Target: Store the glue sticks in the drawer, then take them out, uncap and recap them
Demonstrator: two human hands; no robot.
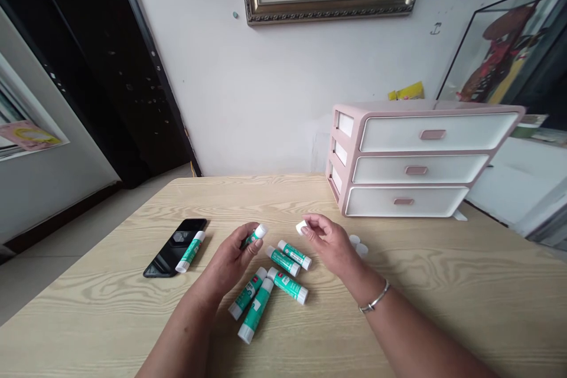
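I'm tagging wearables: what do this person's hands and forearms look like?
The left hand and right hand are gloveless, and both forearms show no sleeves. A slim, silver-coloured bangle circles the right wrist; none shows on the left.

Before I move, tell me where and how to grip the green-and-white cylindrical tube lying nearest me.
Pinch the green-and-white cylindrical tube across its round body, beside the white end closest to you, probably from the right. That end juts nearer you than the left green-and-white tube and right green-and-white tube, which crowd the far end. The right hand suits, once its small white cap is down.
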